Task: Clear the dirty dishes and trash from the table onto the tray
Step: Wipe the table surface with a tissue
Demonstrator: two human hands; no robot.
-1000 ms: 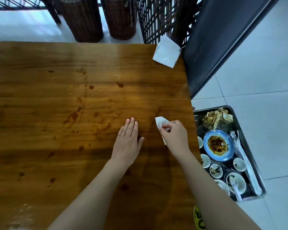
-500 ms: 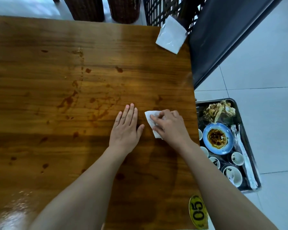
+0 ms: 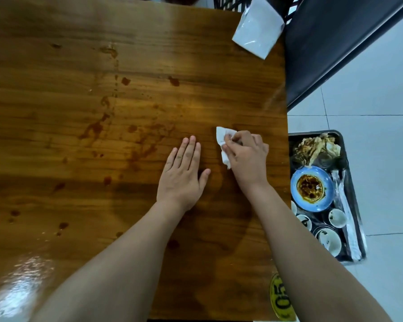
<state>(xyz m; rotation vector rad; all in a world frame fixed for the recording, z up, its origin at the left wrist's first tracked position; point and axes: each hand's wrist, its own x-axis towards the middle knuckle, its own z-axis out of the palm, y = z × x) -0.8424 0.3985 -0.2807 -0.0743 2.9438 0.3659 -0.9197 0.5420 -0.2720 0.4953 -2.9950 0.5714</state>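
My right hand (image 3: 248, 156) grips a crumpled white napkin (image 3: 223, 141) and holds it down on the wooden table (image 3: 79, 66), near the right edge. My left hand (image 3: 183, 175) lies flat on the tabletop just left of it, fingers straight and together. Brown sauce stains (image 3: 96, 129) are spattered over the middle and left of the table. On the floor to the right stands a dark tray (image 3: 346, 154) with a blue plate (image 3: 311, 188) of sauce, several small white cups (image 3: 330, 241), food scraps (image 3: 315, 148) and white plastic wrappers (image 3: 346, 205).
A white tissue packet (image 3: 257, 27) lies at the table's far right corner. A yellow number tag (image 3: 282, 298) sits at the near right edge. A dark bench (image 3: 335, 43) stands beyond the table on the right; pale floor tiles surround the tray.
My right hand has brought the napkin down onto the table and slid it slightly left, toward my left hand. The left hand has stayed flat. The camera has tilted down and moved closer.
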